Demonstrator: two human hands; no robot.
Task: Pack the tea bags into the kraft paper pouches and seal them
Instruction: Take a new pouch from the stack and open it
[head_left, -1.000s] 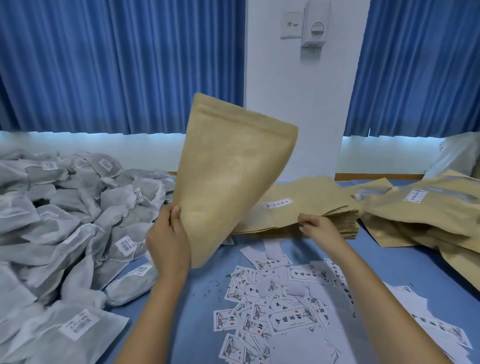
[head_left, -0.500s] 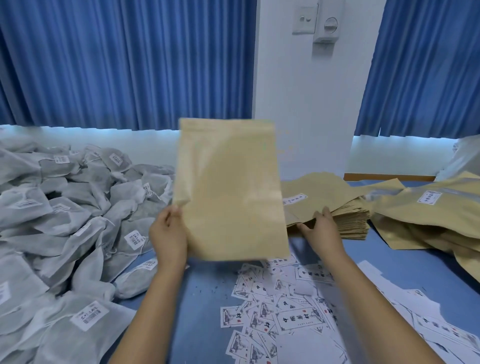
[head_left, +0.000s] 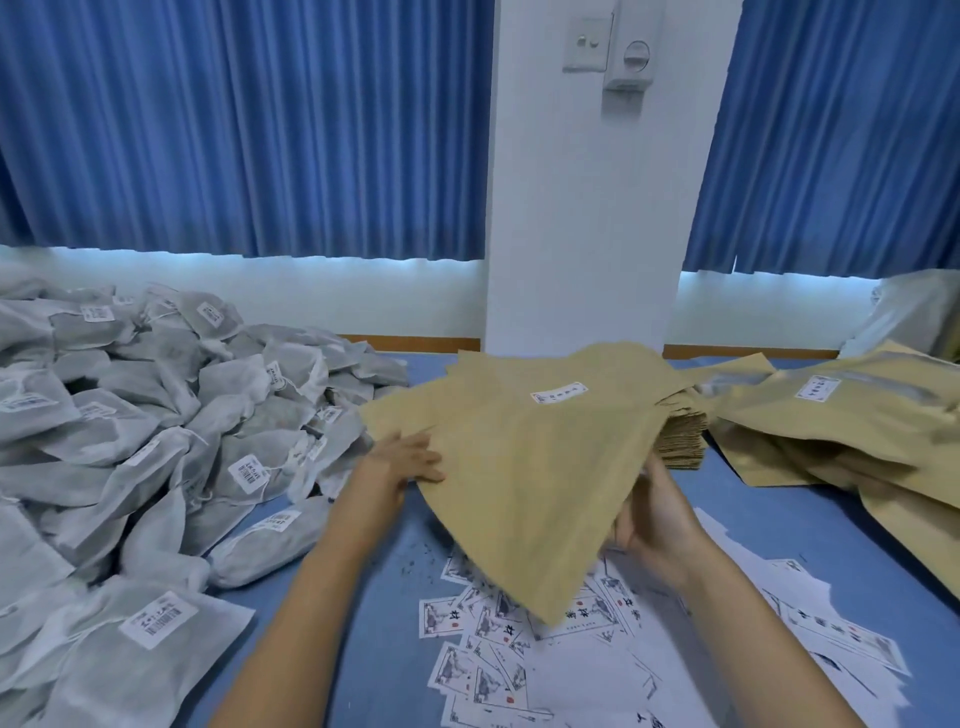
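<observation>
I hold the pouch slanting between my hands, left hand straight-fingered at its edge, right hand gripping underneath, tea bags nearest my left.

Kraft pouch, held: motion-blurred, edges soft.
Right hand, at the pouch's right edge: blurred, fingers hidden behind it, grip unclear.
Printed labels, below the pouch: several covered by its lower corner.
Tea bags, left of the pouch: heap cut by frame edge, label print unreadable.
</observation>
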